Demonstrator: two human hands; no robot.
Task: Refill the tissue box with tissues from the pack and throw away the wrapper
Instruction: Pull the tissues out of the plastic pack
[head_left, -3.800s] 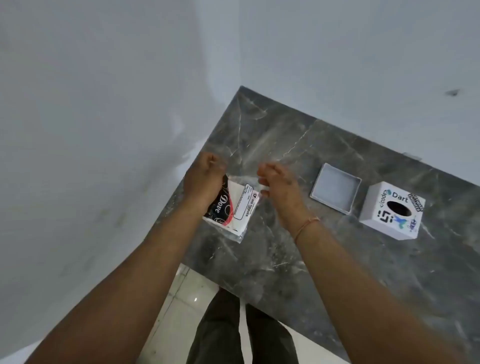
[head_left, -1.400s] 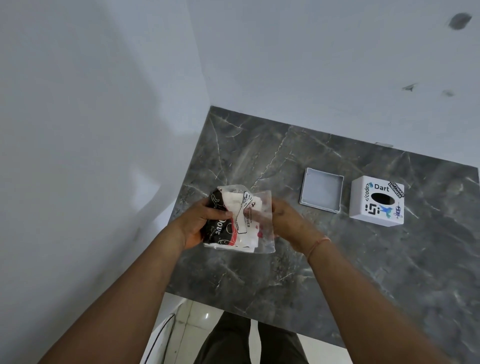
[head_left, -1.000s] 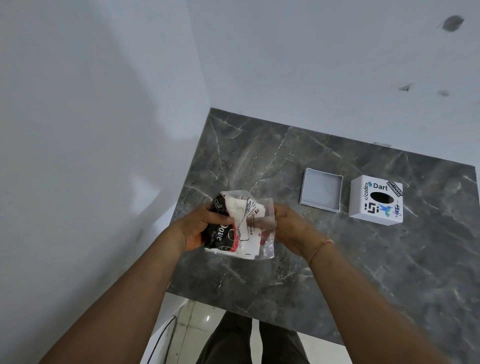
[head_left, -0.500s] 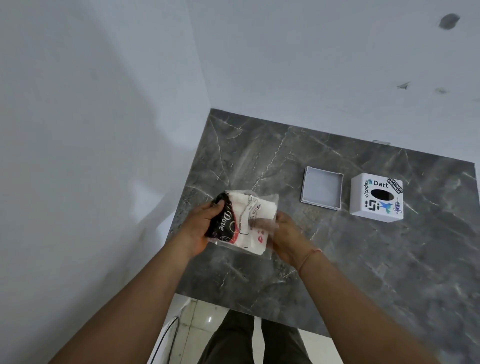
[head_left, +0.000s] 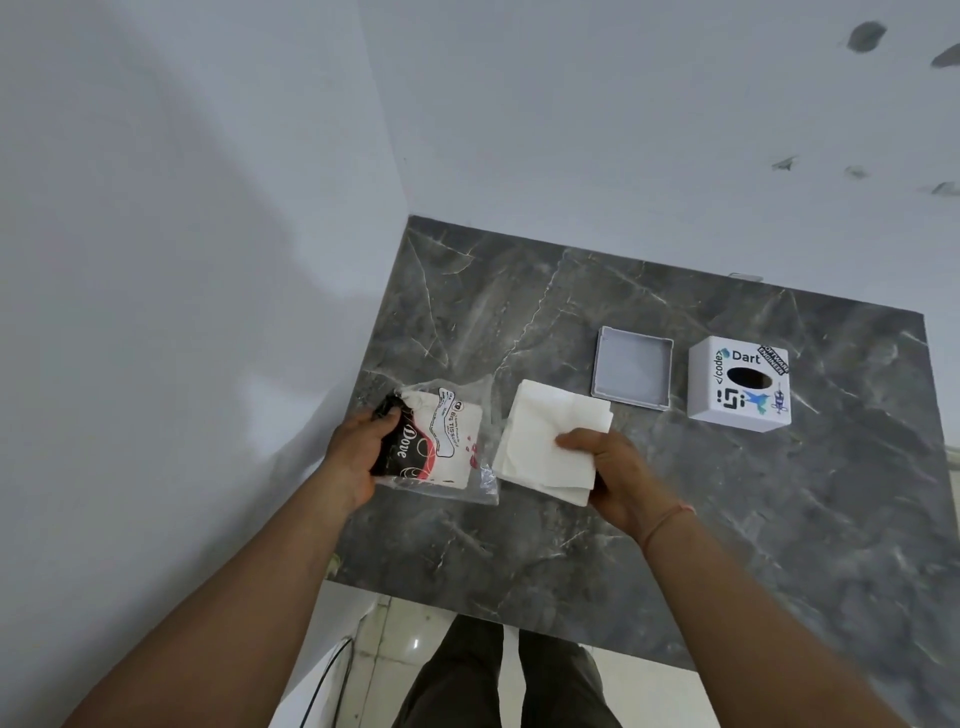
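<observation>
My left hand (head_left: 358, 457) grips the plastic tissue pack (head_left: 441, 441), a clear wrapper with a black, red and white print, still holding some white tissues. My right hand (head_left: 618, 478) pinches a stack of white folded tissues (head_left: 545, 436), held just right of the pack's open end and fully outside it. Both are above the left part of the dark marble counter (head_left: 519, 312). The white tissue box (head_left: 738, 384), with stickers and a dark oval opening, stands at the right. Its flat grey-white base tray (head_left: 631, 366) lies beside it, to its left.
White walls meet in a corner behind the counter's left edge. The counter's near edge runs below my hands; a tiled floor and my dark-trousered legs (head_left: 509, 675) show beneath. A dark cable (head_left: 324, 680) hangs at the lower left.
My right hand has pulled a stack of tissues out of the pack and moved it to the right. The left hand still holds the wrapper, now flatter.
</observation>
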